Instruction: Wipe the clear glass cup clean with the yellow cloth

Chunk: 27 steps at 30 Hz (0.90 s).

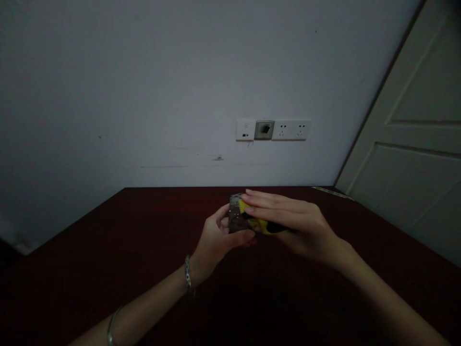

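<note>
Left forearm, nearest the camera, is wearing two silver bangles: one bangle (111, 327) far back from the small packet (237, 218), and one bracelet (187, 273) at the wrist, closer to the packet.

One small packet, grey-wrapped at its left end and yellow and black toward its right, is being held in the air between two hands. Its print is too dim and small to read.

The left hand (216, 240) is clamping the packet's left end, with the thumb pressing along the near edge and the curled fingers closing round the far side. The right hand (298, 223) is covering the packet's top from the right. Its fingers are lying straight and together across the packet, its thumb is hidden below, and the yellow end is showing under the fingers.

One dark red-brown table (126, 230) is spreading beneath the packet on all sides. A pale strip (331, 192) is lying on the table's far edge, beyond and right of the packet.

Above and behind the packet, a row of wall plates (272, 129) is sitting on the grey wall (144, 86). They appear to be four, three white and one grey, with no legible marking. One panelled door (414, 144) is standing well to the right of the packet.
</note>
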Tool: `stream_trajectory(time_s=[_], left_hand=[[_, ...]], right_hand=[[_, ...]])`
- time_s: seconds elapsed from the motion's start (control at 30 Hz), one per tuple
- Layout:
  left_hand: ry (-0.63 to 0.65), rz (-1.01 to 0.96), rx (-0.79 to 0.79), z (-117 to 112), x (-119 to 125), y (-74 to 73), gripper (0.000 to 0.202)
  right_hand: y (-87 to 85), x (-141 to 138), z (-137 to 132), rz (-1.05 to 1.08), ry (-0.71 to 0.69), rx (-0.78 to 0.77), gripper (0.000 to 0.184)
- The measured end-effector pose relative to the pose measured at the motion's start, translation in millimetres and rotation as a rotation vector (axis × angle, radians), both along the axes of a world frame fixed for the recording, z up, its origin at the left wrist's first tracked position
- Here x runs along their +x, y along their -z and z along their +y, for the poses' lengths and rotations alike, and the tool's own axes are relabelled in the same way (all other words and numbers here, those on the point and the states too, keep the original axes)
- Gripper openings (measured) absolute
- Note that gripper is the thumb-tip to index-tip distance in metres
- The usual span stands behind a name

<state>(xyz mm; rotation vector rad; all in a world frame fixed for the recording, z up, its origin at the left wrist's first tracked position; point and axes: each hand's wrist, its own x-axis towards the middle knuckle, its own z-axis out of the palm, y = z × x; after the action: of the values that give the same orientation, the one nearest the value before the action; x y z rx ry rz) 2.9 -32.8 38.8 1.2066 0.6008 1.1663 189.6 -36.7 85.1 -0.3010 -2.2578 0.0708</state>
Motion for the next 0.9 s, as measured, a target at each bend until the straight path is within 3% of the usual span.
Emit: stream_trajectory(time_s=[0.27, 0.57, 0.8, 0.9], left_hand=[[0.017, 0.011, 0.018, -0.8, 3.7, -1.3, 0.064], [0.017, 0.007, 0.027, 5.9, 3.7, 8.5, 0.070], [0.063, 0.045, 0.043, 3.8, 2.6, 4.6, 0.072], [0.033, 0.058, 0.048, 4.5, 1.8, 4.2, 0.075]], right_hand=[[5.7, 6.0, 11.0, 0.092, 0.130, -0.034, 0.047], [-4.8, 1.9, -1.8, -0.012, 0.033, -0.049, 0.047], [-0.3, 4.9, 9.1, 0.079, 0.159, -0.128, 0.042], [-3.6, 3.8, 4.2, 0.056, 0.148, -0.121, 0.042]])
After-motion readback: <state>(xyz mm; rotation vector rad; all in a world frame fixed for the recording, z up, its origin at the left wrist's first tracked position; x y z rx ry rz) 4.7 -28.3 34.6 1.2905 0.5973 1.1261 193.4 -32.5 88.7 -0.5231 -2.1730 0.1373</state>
